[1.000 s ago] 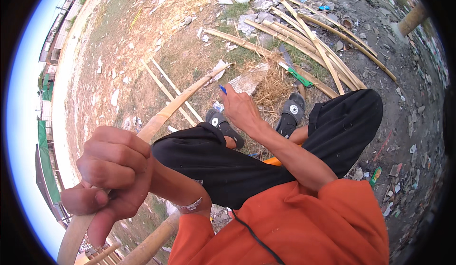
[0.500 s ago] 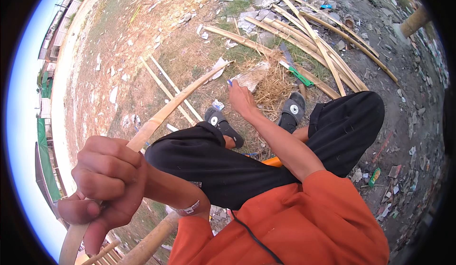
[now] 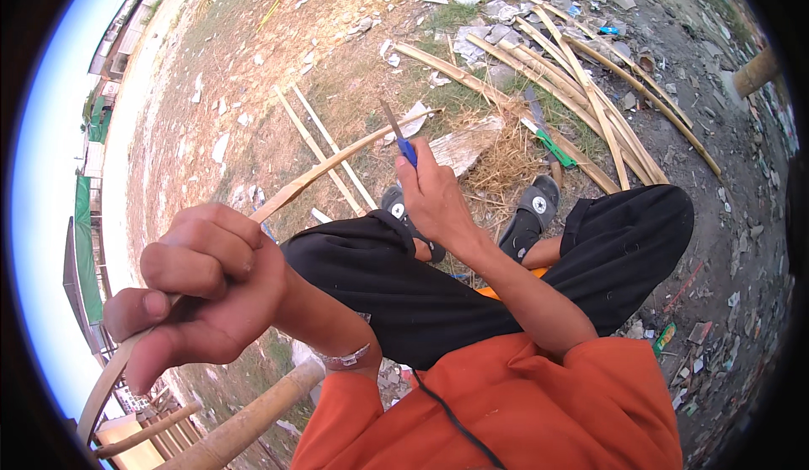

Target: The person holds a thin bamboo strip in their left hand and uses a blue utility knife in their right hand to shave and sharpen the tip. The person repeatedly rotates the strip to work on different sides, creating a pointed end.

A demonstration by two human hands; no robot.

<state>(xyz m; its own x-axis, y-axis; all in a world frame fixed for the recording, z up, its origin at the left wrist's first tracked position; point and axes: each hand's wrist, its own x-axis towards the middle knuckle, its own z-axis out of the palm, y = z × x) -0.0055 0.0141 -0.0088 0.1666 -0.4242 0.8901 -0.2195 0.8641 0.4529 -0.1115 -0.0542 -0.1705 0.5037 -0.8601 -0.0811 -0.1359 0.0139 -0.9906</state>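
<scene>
My left hand (image 3: 215, 280) is wrapped around a long, pale bamboo strip (image 3: 333, 162), close to its near end. The strip bends slightly and runs up and away to the right, its thin tip pointing past my right hand. In my right hand (image 3: 436, 196) is a small knife (image 3: 408, 151) with a blue handle, the thumb along the grip. Its narrow blade points up and leftward and crosses the strip near the far end in this view; whether it touches cannot be made out.
Beyond my feet lie a flat wooden block (image 3: 472, 143), straw shavings (image 3: 510, 162) and a green-handled tool (image 3: 552, 145). Split bamboo lengths (image 3: 581, 91) are heaped at the far right. Two thin strips (image 3: 324, 150) lie left of centre; a bamboo pole (image 3: 253, 411) is at lower left.
My right hand has lifted and drawn nearer, so the knife blade now shows against the strip. The left hand keeps its hold, with its fingers slightly shifted. The whole view has swung a little.
</scene>
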